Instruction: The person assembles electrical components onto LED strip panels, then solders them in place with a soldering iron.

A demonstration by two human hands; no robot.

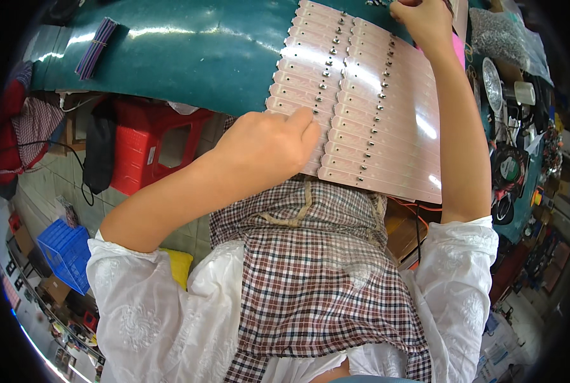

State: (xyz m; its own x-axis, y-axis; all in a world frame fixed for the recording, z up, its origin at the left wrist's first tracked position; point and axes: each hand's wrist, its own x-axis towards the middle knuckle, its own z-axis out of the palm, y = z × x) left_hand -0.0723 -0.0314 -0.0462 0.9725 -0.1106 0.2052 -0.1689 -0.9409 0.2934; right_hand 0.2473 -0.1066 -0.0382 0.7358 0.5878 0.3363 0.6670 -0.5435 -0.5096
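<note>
A pale pink panel of long scalloped strips [387,127], like uncut circuit boards, lies at the near edge of the green table. Small dark metal parts [323,85] stand along it in two slanting rows. My left hand [275,142] is over the panel's left column, its fingers closed in a pinch at the lower end of the left row. Whatever is between those fingertips is hidden. At the top edge, beyond the panel, my right hand [425,27] reaches with bent, closed fingers beside a few small metal pieces [375,2]. I cannot make out what it holds.
A banded bundle of purple strips [95,48] lies on the green table [189,57] at the left. On the right are a clear bag of small metal parts [501,39] and a tape roll [524,93]. Below the table stand a red stool [135,150] and a blue crate [64,255].
</note>
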